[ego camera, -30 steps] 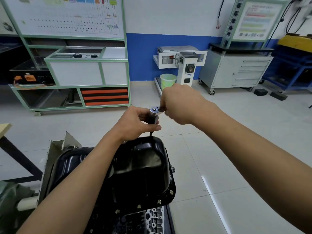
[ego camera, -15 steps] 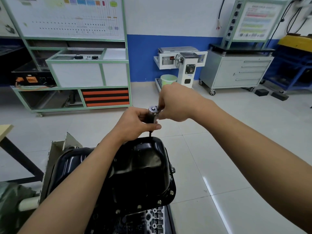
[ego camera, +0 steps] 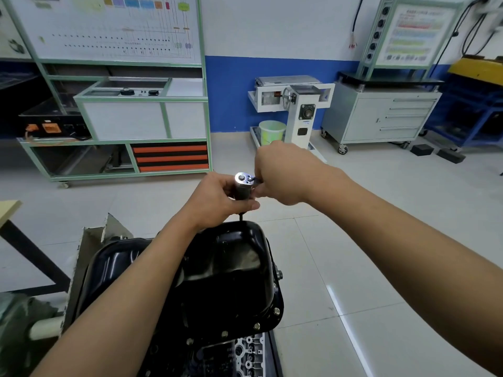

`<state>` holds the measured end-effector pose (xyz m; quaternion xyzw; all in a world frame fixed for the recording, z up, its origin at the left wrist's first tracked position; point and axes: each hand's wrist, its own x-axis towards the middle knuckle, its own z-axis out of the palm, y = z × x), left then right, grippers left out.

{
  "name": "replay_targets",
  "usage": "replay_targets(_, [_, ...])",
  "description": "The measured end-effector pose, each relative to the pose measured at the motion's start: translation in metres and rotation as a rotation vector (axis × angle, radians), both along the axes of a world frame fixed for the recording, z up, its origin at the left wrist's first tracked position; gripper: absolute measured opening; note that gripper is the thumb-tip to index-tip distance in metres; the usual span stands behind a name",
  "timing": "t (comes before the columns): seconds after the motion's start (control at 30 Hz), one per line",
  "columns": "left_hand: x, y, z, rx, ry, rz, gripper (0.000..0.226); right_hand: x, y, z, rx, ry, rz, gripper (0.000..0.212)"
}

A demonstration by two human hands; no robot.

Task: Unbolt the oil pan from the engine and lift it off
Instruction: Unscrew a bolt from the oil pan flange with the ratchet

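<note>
Above the far rim: left hand curls round the ratchet head; right hand grips its handle.
Oil pan: on the engine, near bolts in.
Risk: a tilting ratchet could slip off its bolt.

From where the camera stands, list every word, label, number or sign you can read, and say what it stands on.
No text reads clearly.
Wiring board: print too small.
Poster at the far right: coloured rows, blurred.
Blue label on the white stand: too small.
Orange labels on the black box: blurred.
Oil pan, ratchet: no readable marking.
</note>
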<state>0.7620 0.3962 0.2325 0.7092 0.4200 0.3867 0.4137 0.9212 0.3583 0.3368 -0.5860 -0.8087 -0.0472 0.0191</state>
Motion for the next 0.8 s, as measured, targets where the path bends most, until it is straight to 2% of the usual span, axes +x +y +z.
replay_targets(0.03, [0.001,0.000,0.000,-0.016,-0.001,-0.007,0.022,0.003,0.000,0.001,0.046,-0.052,0.009,0.010])
replay_targets(0.07, [0.001,-0.001,0.001,-0.037,-0.011,-0.025,0.023,0.006,0.001,0.001,0.082,-0.079,0.020,0.008])
replay_targets(0.13, [0.002,-0.004,0.003,-0.063,-0.006,-0.087,0.026,0.011,0.006,0.001,0.046,-0.044,0.062,0.031])
replay_targets(0.2, [0.003,-0.005,0.005,-0.062,0.017,-0.123,0.030,0.014,0.009,0.001,-0.044,0.033,0.150,0.043])
replay_targets(0.37, [0.001,-0.006,0.006,-0.030,0.033,-0.120,0.028,0.017,0.010,-0.002,-0.070,0.112,0.211,0.049])
replay_targets(0.63, [0.003,-0.005,0.001,0.012,0.004,-0.029,0.028,0.017,0.005,-0.003,0.052,0.030,-0.060,0.029])
replay_targets(0.73, [0.004,-0.003,-0.002,0.061,-0.005,0.028,0.026,0.019,0.003,-0.002,0.044,0.015,-0.080,0.008])
replay_targets(0.77, [0.004,-0.003,-0.003,0.083,-0.004,0.053,0.025,0.019,0.003,-0.002,0.028,0.031,-0.086,0.012])
replay_targets(0.8, [0.004,-0.003,-0.003,0.108,0.001,0.071,0.025,0.019,0.003,-0.002,-0.010,0.041,-0.095,0.027])
